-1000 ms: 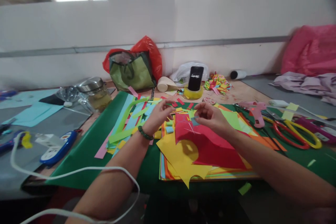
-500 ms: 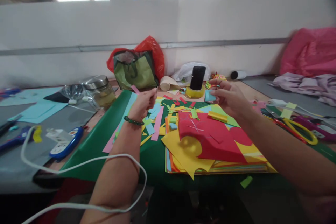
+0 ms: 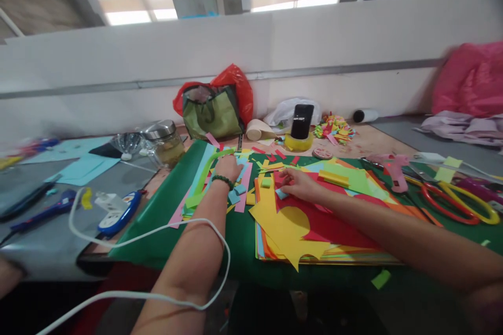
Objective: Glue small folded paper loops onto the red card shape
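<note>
My left hand (image 3: 228,167), a green bead bracelet at its wrist, rests palm down on the loose coloured paper strips (image 3: 204,183) spread over the green sheet (image 3: 157,214); its fingers are hidden from me. My right hand (image 3: 294,184) lies low on the red sheet (image 3: 334,220) atop the stack of coloured paper (image 3: 283,225), fingers bent at a small light-blue paper piece (image 3: 281,194) by its fingertips. Whether it grips that piece is unclear.
A phone (image 3: 302,121) stands in a yellow tape roll at the back. A red and green bag (image 3: 214,107) and a lidded jar (image 3: 165,141) sit behind. A pink glue gun (image 3: 393,170) and scissors (image 3: 456,199) lie right. A white cable (image 3: 157,230) crosses my left arm.
Both hands have dropped from in front of me onto the paper. The right hand, which held a light-blue piece up near the phone, now lies on the red sheet. The view shifted slightly.
</note>
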`<action>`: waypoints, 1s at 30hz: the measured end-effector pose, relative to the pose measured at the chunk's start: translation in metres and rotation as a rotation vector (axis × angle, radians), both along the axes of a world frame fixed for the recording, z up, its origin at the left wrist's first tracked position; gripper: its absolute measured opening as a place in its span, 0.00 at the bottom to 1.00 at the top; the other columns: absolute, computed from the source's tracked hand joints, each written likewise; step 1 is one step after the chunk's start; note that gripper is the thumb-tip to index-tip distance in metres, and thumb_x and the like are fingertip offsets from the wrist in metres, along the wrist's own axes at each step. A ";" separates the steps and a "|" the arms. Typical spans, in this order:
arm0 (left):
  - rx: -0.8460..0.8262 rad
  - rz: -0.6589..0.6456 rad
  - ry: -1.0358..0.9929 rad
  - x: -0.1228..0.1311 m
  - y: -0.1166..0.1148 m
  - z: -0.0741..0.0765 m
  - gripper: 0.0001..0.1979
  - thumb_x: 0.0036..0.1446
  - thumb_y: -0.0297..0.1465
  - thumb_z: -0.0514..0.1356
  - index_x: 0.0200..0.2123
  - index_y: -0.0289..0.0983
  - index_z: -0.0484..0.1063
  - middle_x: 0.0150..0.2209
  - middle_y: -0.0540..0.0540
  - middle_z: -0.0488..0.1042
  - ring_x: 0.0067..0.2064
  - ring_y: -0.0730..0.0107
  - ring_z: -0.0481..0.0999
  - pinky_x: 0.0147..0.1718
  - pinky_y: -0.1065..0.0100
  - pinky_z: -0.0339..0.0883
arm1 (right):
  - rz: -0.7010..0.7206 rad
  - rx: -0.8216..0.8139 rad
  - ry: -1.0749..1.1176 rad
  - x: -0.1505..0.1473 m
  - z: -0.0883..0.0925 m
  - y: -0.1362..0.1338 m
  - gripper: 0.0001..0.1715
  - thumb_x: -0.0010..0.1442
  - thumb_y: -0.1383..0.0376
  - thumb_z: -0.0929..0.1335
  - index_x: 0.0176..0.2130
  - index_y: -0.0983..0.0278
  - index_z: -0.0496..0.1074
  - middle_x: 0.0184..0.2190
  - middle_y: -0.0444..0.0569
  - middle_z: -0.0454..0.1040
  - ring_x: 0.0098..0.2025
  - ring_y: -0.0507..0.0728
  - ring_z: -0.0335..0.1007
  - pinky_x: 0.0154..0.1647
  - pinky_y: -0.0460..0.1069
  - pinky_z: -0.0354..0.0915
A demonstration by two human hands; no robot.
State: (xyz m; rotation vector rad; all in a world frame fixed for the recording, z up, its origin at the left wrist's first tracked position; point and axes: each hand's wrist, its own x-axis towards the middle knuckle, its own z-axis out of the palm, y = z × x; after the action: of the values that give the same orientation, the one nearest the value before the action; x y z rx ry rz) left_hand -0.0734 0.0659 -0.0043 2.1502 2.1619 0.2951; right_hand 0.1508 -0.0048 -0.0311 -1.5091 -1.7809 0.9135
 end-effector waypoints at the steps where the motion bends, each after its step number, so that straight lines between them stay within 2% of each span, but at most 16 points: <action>1: -0.003 -0.001 -0.005 0.000 0.001 -0.003 0.17 0.56 0.35 0.61 0.45 0.31 0.76 0.51 0.30 0.74 0.55 0.48 0.71 0.51 0.59 0.64 | 0.009 0.091 -0.057 0.003 0.002 -0.001 0.17 0.44 0.73 0.70 0.38 0.64 0.69 0.32 0.47 0.76 0.34 0.56 0.72 0.33 0.49 0.64; 3: -0.010 0.002 -0.025 -0.001 0.003 -0.007 0.15 0.56 0.34 0.61 0.44 0.32 0.75 0.50 0.31 0.75 0.54 0.51 0.72 0.50 0.61 0.65 | 0.036 0.219 -0.134 0.007 0.008 -0.004 0.16 0.47 0.70 0.70 0.39 0.63 0.70 0.40 0.50 0.76 0.41 0.58 0.72 0.39 0.50 0.65; 4: -0.011 0.007 -0.038 -0.001 0.004 -0.008 0.14 0.56 0.33 0.61 0.44 0.32 0.75 0.49 0.33 0.75 0.53 0.52 0.73 0.49 0.62 0.65 | 0.048 0.251 -0.153 0.008 0.012 -0.006 0.15 0.48 0.68 0.70 0.40 0.63 0.70 0.41 0.51 0.76 0.41 0.58 0.72 0.40 0.50 0.65; 8: 0.008 0.036 -0.093 -0.003 0.004 -0.005 0.09 0.55 0.31 0.60 0.39 0.35 0.76 0.44 0.36 0.78 0.48 0.55 0.75 0.42 0.65 0.66 | 0.076 0.297 -0.151 0.007 0.028 -0.015 0.14 0.52 0.67 0.67 0.41 0.64 0.70 0.39 0.50 0.76 0.30 0.53 0.68 0.32 0.49 0.63; 13: 0.084 0.032 -0.190 -0.006 0.001 0.011 0.11 0.56 0.35 0.57 0.34 0.37 0.78 0.34 0.42 0.79 0.39 0.61 0.75 0.32 0.68 0.61 | 0.108 0.395 -0.073 0.013 0.041 -0.021 0.09 0.54 0.64 0.66 0.38 0.63 0.70 0.35 0.47 0.75 0.24 0.50 0.62 0.27 0.47 0.60; 15: 0.104 -0.021 -0.252 -0.008 0.000 0.019 0.12 0.56 0.37 0.57 0.30 0.37 0.77 0.28 0.46 0.76 0.33 0.65 0.73 0.29 0.69 0.58 | 0.101 0.412 -0.052 0.016 0.044 -0.020 0.08 0.56 0.61 0.66 0.36 0.63 0.70 0.33 0.47 0.74 0.25 0.51 0.63 0.28 0.47 0.60; 18: 0.100 -0.117 -0.361 -0.008 -0.002 0.025 0.13 0.53 0.37 0.57 0.23 0.35 0.73 0.19 0.52 0.66 0.25 0.72 0.65 0.25 0.71 0.53 | 0.096 0.415 -0.024 0.013 0.045 -0.009 0.10 0.58 0.59 0.66 0.33 0.63 0.70 0.31 0.47 0.73 0.27 0.52 0.64 0.30 0.48 0.61; 21: 0.017 -0.300 -0.551 -0.004 -0.009 0.027 0.15 0.49 0.39 0.59 0.18 0.36 0.66 0.16 0.55 0.57 0.22 0.76 0.55 0.22 0.72 0.49 | 0.076 0.420 0.013 -0.001 0.042 0.013 0.12 0.58 0.57 0.68 0.35 0.64 0.70 0.32 0.47 0.73 0.30 0.52 0.65 0.32 0.47 0.60; 24: -0.122 -0.481 -0.661 0.003 -0.018 0.030 0.18 0.45 0.42 0.62 0.16 0.37 0.61 0.16 0.56 0.53 0.21 0.78 0.51 0.21 0.72 0.45 | 0.049 0.439 0.003 -0.021 0.038 0.036 0.13 0.56 0.57 0.70 0.35 0.65 0.70 0.30 0.45 0.72 0.31 0.52 0.64 0.31 0.46 0.57; 27: -0.201 -0.506 -0.659 0.007 -0.025 0.033 0.20 0.44 0.42 0.62 0.14 0.37 0.58 0.15 0.56 0.52 0.20 0.79 0.49 0.20 0.71 0.43 | 0.060 0.441 -0.061 -0.032 0.039 0.048 0.12 0.56 0.60 0.70 0.27 0.65 0.69 0.23 0.42 0.68 0.27 0.50 0.60 0.28 0.46 0.53; 30: -0.257 -0.463 -0.614 0.004 -0.025 0.036 0.18 0.43 0.41 0.64 0.13 0.37 0.62 0.15 0.56 0.56 0.20 0.78 0.52 0.20 0.71 0.45 | 0.054 0.427 -0.054 -0.025 0.044 0.049 0.15 0.54 0.60 0.70 0.22 0.65 0.67 0.19 0.40 0.64 0.24 0.49 0.56 0.26 0.46 0.50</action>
State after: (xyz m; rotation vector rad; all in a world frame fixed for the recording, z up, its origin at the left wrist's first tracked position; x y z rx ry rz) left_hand -0.0690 0.0407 0.0313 1.9882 1.2670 0.5185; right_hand 0.1260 0.0444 0.0125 -1.2248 -1.9141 0.4758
